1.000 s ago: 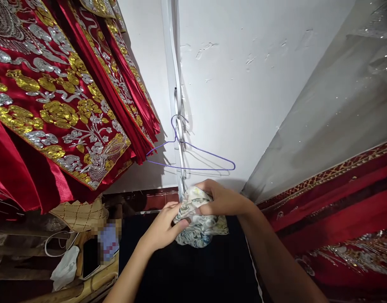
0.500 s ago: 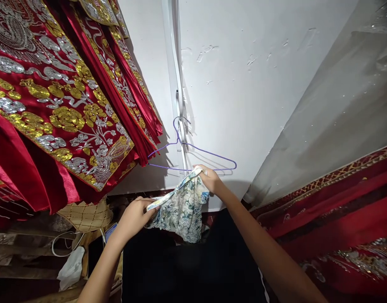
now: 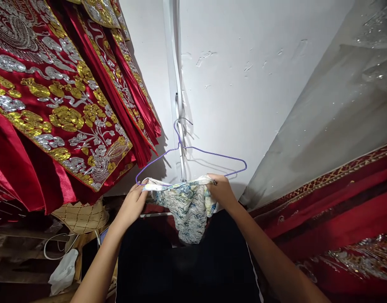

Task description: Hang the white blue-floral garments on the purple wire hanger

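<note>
A small garment of pale cloth with a blue-green floral print [image 3: 189, 206] hangs stretched between both hands. My left hand [image 3: 133, 204] pinches its left end, right at the left tip of a purple wire hanger [image 3: 212, 153]. My right hand [image 3: 221, 191] grips the cloth's right end just under the hanger's bottom wire. The hanger hangs by its hook from a fitting on the white wall [image 3: 244, 84], tilted with its left end lower.
Red robes with gold and silver embroidery [image 3: 57, 105] hang at the left. More red embroidered fabric [image 3: 338, 202] and a sheer grey sheet [image 3: 338, 97] lie at the right. Black cloth [image 3: 181, 269] is below my arms. A woven item [image 3: 81, 216], a cable and white cloth [image 3: 62, 271] sit lower left.
The bunched cloth has been opened, lifted and stretched wide up to the hanger. My left hand moved up and left to the hanger's tip; the hanger has tilted.
</note>
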Available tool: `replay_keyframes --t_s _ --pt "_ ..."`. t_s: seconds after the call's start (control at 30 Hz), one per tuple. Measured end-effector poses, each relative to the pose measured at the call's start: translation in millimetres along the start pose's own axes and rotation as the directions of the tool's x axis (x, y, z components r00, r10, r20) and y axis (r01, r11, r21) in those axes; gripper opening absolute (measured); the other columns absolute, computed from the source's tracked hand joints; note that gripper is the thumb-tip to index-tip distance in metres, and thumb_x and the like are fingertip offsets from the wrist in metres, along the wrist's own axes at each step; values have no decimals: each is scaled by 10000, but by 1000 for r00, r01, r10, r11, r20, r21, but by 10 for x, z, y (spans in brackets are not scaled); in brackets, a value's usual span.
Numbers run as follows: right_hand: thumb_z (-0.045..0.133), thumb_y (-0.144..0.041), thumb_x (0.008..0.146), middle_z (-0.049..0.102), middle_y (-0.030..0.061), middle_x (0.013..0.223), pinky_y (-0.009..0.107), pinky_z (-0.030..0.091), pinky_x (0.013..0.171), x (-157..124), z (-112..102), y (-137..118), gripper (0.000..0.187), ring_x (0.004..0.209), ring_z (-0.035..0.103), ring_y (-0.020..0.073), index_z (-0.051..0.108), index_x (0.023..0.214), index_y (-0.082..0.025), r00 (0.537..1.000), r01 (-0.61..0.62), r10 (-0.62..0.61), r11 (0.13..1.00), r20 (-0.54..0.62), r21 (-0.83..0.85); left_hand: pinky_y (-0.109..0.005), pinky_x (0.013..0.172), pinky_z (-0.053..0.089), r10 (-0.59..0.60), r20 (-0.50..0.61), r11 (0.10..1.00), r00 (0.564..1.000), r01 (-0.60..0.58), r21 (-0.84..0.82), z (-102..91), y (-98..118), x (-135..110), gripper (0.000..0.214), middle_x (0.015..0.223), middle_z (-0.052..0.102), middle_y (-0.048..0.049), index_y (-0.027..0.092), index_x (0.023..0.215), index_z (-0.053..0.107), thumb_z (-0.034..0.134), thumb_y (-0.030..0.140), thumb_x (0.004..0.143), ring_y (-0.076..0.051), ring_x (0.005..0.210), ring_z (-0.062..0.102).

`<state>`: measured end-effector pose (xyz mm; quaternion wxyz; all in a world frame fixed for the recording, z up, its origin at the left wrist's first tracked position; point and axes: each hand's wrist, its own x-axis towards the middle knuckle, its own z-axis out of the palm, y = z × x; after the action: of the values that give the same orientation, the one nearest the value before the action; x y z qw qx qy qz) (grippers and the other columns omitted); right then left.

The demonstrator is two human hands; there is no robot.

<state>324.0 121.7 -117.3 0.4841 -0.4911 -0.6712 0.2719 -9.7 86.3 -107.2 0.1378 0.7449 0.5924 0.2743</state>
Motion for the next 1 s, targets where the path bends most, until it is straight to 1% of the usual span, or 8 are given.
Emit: replay_keyframes --t_s 0.1,0.2,0.27,0.4,0.53,0.73,0.87,1.0 --pt "456 -186 641 229 -47 575 276 183 516 -24 28 -6 197 564 233 112 274 574 -223 996 -8 4 999 -87 -44 -464 1174 339 -30 -2 1000 1000 30 -7 61 -91 16 461 1451 571 -57 223 1215 699 347 431 1002 -285 1416 435" --pt "478 -184 636 296 -54 568 264 212 505 -71 73 -2 45 545 277 117 451 632 -219 987 -56 49 997 -154 -46 -468 1165 351 -63 26 998 998 63 10 98 -208 -24 397 1452 569 -52 214 1058 746 419 419 966 -312 1420 427" --pt "478 -174 641 363 -59 571 258 245 504 -113 118 -5 182 526 323 125 579 787 -215 987 -87 79 995 -142 -50 -476 1173 337 -81 -43 996 996 82 22 83 -234 -37 395 1452 568 -53 210 1089 740 429 411 954 -325 1423 420" --pt "443 -143 653 460 -46 607 252 298 541 -187 204 -24 325 552 412 140 618 917 -217 995 -64 55 992 -79 -113 -444 1161 351 -97 -227 995 969 101 5 -25 -161 41 435 1424 595 -63 211 1234 691 426 408 951 -316 1379 478" --pt "463 -129 633 478 -47 600 244 315 560 -223 224 -39 310 567 434 139 620 886 -216 995 -46 31 984 -90 -175 -410 1058 437 -161 -170 987 972 163 -1 -82 -129 144 442 1287 690 -81 224 1189 713 411 436 946 -324 1278 572" --pt "456 -128 717 621 -25 729 241 338 569 -274 397 -106 569 554 483 139 602 1250 -266 981 -23 51 989 186 -148 -344 800 497 -217 -132 971 967 228 78 12 -251 112 473 897 752 -106 178 900 713 344 470 950 -295 898 693" --pt "432 -156 795 545 -26 617 261 296 553 -164 639 -161 395 536 445 157 644 1115 -247 989 -17 41 985 139 -170 -342 812 488 -185 -155 976 970 200 84 12 -326 60 444 949 752 -112 186 910 698 341 446 956 -291 928 686" --pt "452 -181 825 617 12 713 271 351 607 9 861 -157 336 623 514 183 653 1090 -230 996 -12 19 998 93 -66 -372 890 493 -137 -179 986 974 151 65 -36 -380 -13 438 1082 738 -130 183 1012 706 361 447 960 -303 1051 668"
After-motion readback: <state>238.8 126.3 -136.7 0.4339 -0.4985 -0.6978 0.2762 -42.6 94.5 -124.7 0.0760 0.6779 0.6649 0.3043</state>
